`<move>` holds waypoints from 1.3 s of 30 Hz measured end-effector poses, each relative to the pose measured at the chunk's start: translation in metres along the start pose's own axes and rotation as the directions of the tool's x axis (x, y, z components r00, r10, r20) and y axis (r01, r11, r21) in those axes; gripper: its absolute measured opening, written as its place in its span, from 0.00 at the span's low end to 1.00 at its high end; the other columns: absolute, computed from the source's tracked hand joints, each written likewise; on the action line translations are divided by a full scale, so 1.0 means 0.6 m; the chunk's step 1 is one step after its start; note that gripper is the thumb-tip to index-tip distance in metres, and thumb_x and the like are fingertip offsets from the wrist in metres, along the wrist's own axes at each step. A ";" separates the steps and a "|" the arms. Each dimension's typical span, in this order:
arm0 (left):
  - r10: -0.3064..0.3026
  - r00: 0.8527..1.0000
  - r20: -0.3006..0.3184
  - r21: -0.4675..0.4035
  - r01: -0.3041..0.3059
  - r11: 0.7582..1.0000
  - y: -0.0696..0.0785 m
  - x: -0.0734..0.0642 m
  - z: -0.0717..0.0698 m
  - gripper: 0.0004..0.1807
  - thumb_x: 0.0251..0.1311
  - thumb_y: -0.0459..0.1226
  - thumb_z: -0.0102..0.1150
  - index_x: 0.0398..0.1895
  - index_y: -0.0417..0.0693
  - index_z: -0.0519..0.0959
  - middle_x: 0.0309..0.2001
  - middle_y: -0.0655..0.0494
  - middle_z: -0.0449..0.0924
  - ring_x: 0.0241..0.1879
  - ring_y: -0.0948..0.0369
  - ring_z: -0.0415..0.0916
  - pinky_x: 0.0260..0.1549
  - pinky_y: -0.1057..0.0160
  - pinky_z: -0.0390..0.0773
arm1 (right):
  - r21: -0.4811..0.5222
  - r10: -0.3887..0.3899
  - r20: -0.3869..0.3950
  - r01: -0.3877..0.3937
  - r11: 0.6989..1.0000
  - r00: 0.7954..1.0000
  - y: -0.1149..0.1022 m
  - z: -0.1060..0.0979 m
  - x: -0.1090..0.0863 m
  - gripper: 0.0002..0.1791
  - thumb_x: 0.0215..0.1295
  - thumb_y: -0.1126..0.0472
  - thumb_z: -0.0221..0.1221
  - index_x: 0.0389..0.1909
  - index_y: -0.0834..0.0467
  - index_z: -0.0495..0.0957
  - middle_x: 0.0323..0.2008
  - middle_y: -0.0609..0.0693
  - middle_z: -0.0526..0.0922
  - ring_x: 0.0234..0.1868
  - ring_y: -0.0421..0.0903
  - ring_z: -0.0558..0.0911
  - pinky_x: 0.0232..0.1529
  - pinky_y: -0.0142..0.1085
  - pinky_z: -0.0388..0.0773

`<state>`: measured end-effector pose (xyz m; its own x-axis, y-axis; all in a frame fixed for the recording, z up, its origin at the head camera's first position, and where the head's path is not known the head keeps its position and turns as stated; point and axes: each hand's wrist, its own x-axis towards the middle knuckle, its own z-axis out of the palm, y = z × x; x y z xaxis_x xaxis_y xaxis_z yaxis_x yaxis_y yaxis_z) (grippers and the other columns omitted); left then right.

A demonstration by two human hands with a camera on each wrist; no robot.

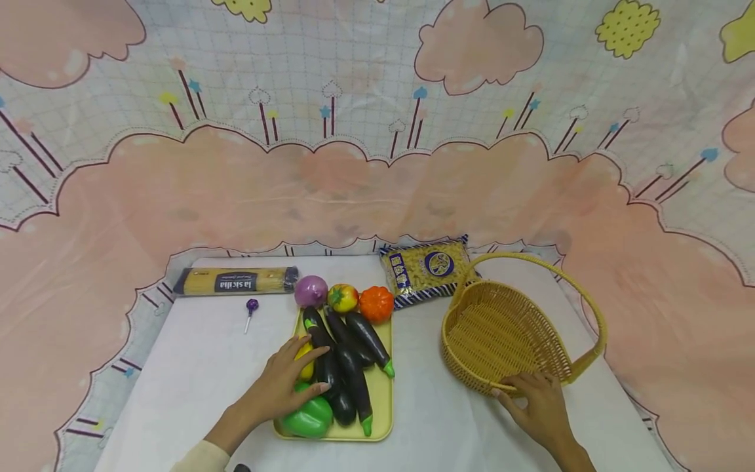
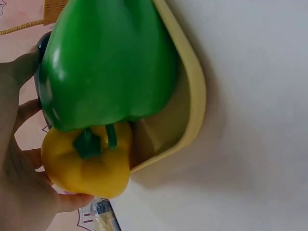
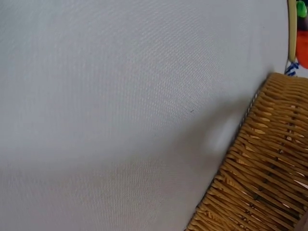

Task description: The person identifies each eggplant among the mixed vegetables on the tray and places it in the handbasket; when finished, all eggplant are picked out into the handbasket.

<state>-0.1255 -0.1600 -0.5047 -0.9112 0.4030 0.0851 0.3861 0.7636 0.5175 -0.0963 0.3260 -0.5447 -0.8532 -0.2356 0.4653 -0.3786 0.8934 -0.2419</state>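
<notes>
My left hand (image 1: 286, 380) is over the yellow tray (image 1: 382, 419), fingers spread, thumb and index finger on the leftmost eggplant (image 1: 328, 370). Under and beside that hand are a green bell pepper (image 1: 309, 416) and a yellow bell pepper (image 2: 89, 163), the latter partly hidden by the fingers in the head view. More dark eggplants (image 1: 366, 337) lie alongside in the tray. At the right, my right hand (image 1: 539, 406) grips the near rim of a wicker basket (image 1: 495, 328), fingers over the edge. The right wrist view shows the basket's woven side (image 3: 260, 168) but not the hand.
Along the tray's far end sit a purple onion (image 1: 310, 291), a red-yellow fruit or vegetable (image 1: 343, 298) and an orange pumpkin (image 1: 376, 304). Behind are a pasta bag (image 1: 425, 269) and a spaghetti pack (image 1: 236, 281). A lollipop (image 1: 251, 307) lies left. The basket's handle (image 1: 545, 262) arches up.
</notes>
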 end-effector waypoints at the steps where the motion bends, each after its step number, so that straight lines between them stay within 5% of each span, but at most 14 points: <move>1: 0.001 1.000 0.008 0.001 -0.001 1.000 -0.001 0.002 -0.003 0.34 0.59 0.61 0.59 0.67 0.59 0.72 0.71 0.38 0.60 0.70 0.33 0.52 0.60 0.28 0.58 | 0.000 -0.003 -0.003 0.003 1.000 1.000 0.000 0.000 0.000 0.14 0.50 0.50 0.73 0.31 0.56 0.85 0.31 0.49 0.86 0.35 0.54 0.80 0.51 0.63 0.65; 8: 0.022 0.994 0.103 0.027 -0.025 0.999 0.009 0.017 -0.019 0.38 0.52 0.59 0.66 0.66 0.57 0.73 0.71 0.32 0.57 0.69 0.35 0.56 0.59 0.25 0.54 | -0.008 -0.017 -0.019 0.017 1.000 1.000 0.002 0.002 -0.001 0.15 0.51 0.49 0.72 0.31 0.56 0.85 0.31 0.49 0.86 0.34 0.53 0.80 0.51 0.61 0.66; 14: -0.070 0.986 0.154 0.065 0.061 0.996 0.038 0.036 -0.009 0.45 0.45 0.53 0.75 0.67 0.50 0.69 0.72 0.27 0.51 0.69 0.35 0.58 0.61 0.22 0.42 | -0.007 -0.021 -0.034 0.020 1.000 0.999 0.004 0.008 -0.003 0.14 0.49 0.50 0.73 0.30 0.55 0.85 0.29 0.48 0.85 0.33 0.51 0.78 0.50 0.60 0.65; 21: -0.078 0.997 -0.003 0.149 0.078 0.986 0.057 0.042 0.035 0.40 0.46 0.38 0.73 0.66 0.43 0.68 0.71 0.26 0.53 0.60 0.38 0.72 0.63 0.26 0.47 | -0.013 -0.016 -0.047 0.016 1.000 0.999 0.006 0.012 -0.004 0.14 0.49 0.50 0.73 0.29 0.54 0.85 0.29 0.47 0.84 0.32 0.50 0.78 0.50 0.59 0.65; 27: -0.002 0.987 -0.162 0.209 0.036 0.977 0.056 0.050 0.049 0.33 0.47 0.31 0.71 0.60 0.39 0.73 0.67 0.29 0.62 0.49 0.39 0.78 0.55 0.38 0.71 | -0.015 -0.014 -0.061 0.013 1.000 0.998 0.005 0.012 -0.003 0.13 0.47 0.51 0.74 0.29 0.55 0.85 0.28 0.47 0.84 0.31 0.50 0.77 0.50 0.58 0.65; 32: 0.004 0.977 -0.213 0.107 0.019 0.994 0.049 0.059 0.034 0.30 0.49 0.25 0.66 0.60 0.36 0.74 0.66 0.30 0.64 0.52 0.39 0.76 0.49 0.46 0.79 | -0.016 -0.007 -0.062 0.006 1.000 0.998 0.003 0.011 -0.002 0.14 0.47 0.50 0.74 0.28 0.54 0.85 0.27 0.46 0.83 0.31 0.50 0.77 0.49 0.57 0.66; 39: -0.078 0.956 -0.282 -0.131 0.042 0.990 0.041 0.066 0.006 0.26 0.49 0.26 0.67 0.56 0.37 0.78 0.64 0.32 0.69 0.59 0.34 0.71 0.54 0.39 0.74 | -0.004 -0.001 -0.066 0.001 1.000 0.998 0.004 0.011 -0.002 0.14 0.47 0.50 0.74 0.29 0.55 0.85 0.29 0.48 0.84 0.32 0.51 0.79 0.48 0.56 0.66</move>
<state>-0.1515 -0.1234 -0.4917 -0.9420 0.1839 0.2808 0.3253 0.7072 0.6278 -0.0984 0.3261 -0.5513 -0.8271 -0.2109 0.5209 -0.3779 0.8948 -0.2379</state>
